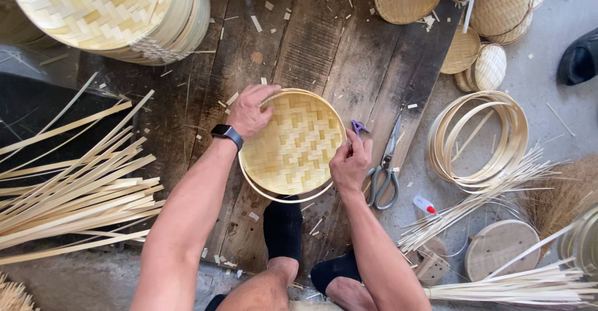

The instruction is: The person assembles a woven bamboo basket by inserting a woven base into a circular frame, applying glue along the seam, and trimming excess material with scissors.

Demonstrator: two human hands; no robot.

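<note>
The fingers of the left hand are curled together over the upper-left rim of the round woven bamboo tray, clamped on that rim; the fingers of the right hand are pinched on the right-hand rim, beside a small purple clip. The tray lies at the centre of the frame on the dark plank worktop, just above the person's black-socked feet. Probable faults: the thin hoop visible below the lower edge of the tray may spring free of the woven panel if either grip relaxes, because the strip appears to be held under tension; the split bamboo edges may cut or splinter the fingertips; the clip may slip off the rim if knocked. The scissors, lying just right of the right hand with the blades pointing to the upper frame, present a snag hazard to the wrist. Loose bamboo strips at the left of the frame and offcuts across the worktop may catch under the tray. No packages, labels or signs are legible; the only marked item is a small white object with a red tip at lower right, shape oblong, its markings too small to tell.
</note>
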